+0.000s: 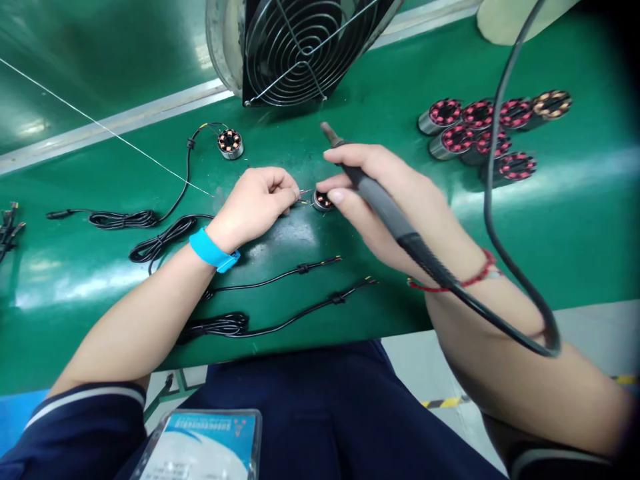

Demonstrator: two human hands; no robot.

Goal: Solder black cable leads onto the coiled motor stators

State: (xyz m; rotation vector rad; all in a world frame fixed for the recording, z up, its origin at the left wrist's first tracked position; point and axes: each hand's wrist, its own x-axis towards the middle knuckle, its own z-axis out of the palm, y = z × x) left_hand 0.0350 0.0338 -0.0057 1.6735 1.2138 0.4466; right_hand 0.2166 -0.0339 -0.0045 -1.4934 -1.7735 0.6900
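Note:
My left hand (263,200), below which a blue wristband shows, is closed in a pinch on the thin wire ends of a black cable (204,216). Right beside those ends stands a small motor stator (321,201) with copper windings. My right hand (395,200) holds a soldering iron (380,203) between thumb base and index finger, its tip pointing up and away to the left. The thumb and a finger of that same hand touch the stator's right side and partly cover it. A thin strand of solder wire (105,129) runs from the upper left toward my left hand.
Another stator (231,143) with a cable attached sits at the back left. Several coiled black cables (215,325) lie to the left and front. A fan (307,53) stands at the back. Several pink-wound stators (453,141) are grouped at right, behind the iron's cord (490,167).

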